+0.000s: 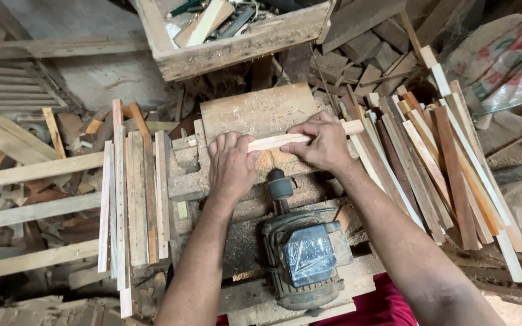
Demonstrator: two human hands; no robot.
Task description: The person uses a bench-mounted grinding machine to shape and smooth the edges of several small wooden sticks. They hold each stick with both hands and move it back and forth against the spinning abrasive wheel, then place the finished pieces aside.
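A pale wooden strip (pixel 297 138) is pressed flat across the sawdust-covered machine table (pixel 255 115). The left hand (pixel 232 166) is laid over the strip's near end, fingers extended and close together; the right hand (pixel 321 143) is curled around it further along, fingers narrow over the top edge. Just below the fingertips the electric motor (pixel 303 253) is seen. A stack of cut slats (pixel 134 193) is kept beyond the left fingers, a fan of slats (pixel 448 175) beyond the right, with bare table ahead
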